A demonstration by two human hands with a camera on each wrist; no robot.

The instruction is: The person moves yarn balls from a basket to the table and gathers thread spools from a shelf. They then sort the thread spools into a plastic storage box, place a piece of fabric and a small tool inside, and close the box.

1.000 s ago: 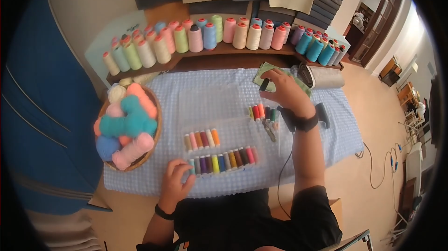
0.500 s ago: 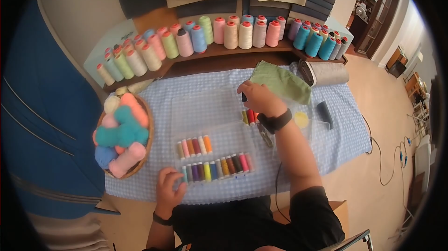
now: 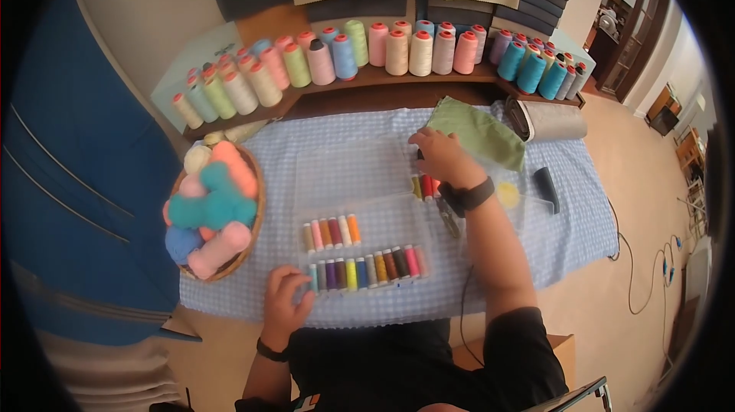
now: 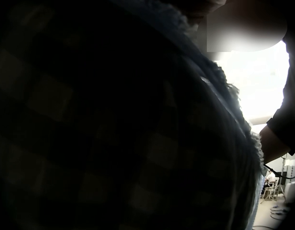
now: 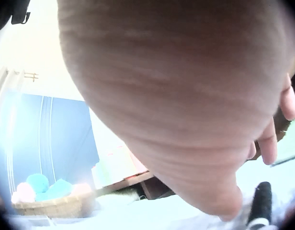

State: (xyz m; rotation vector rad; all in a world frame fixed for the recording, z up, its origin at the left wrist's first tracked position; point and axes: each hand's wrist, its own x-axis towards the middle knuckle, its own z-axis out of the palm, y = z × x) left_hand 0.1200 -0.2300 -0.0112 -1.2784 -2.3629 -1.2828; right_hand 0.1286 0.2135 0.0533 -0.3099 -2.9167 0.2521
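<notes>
My right hand (image 3: 448, 158) pinches a black thread spool (image 5: 260, 203) just above a short row of spools with a red spool (image 3: 427, 186). In the right wrist view the spool points black end up beside my thumb, while most of the fingers are behind the palm. The left hand (image 3: 287, 301) rests, fingers loosely bent, at the near left corner of a clear plastic case (image 3: 348, 174). Its fingertips lie right by a teal spool (image 3: 313, 278). Two rows of colourful spools fill the case's near half. Dark cloth fills most of the left wrist view.
A basket (image 3: 259, 236) of yarn stands on the left. Thread snips (image 3: 448, 219) lie right of the case, near another clear box (image 3: 528, 217). Green cloth (image 3: 478, 132), a fabric roll (image 3: 547, 119) and a dark object (image 3: 546, 190) are to the right. Thread cones line the back shelf (image 3: 344, 92).
My right hand has come down and left with the black spool, away from the green cloth, which now shows more fully. The left hand has stayed at the case corner.
</notes>
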